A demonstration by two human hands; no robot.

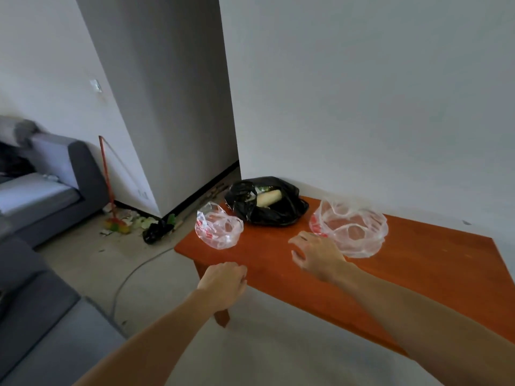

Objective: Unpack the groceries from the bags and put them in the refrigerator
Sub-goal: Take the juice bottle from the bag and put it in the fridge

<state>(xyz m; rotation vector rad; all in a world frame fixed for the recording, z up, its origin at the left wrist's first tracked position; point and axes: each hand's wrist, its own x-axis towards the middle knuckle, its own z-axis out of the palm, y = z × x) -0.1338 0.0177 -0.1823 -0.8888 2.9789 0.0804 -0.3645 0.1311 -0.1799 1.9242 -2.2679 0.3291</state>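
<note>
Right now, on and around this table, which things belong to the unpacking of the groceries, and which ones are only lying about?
For the job:
- black bag, with a pale oblong item inside
- left clear bag
- right clear bag

Only lying about:
- broom
- sofa
- litter on the floor
- small black bag on the floor

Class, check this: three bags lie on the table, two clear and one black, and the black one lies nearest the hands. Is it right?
No. The head view shows the black bag farthest back, by the wall; the left clear bag and right clear bag lie nearer the left hand and right hand.
</note>
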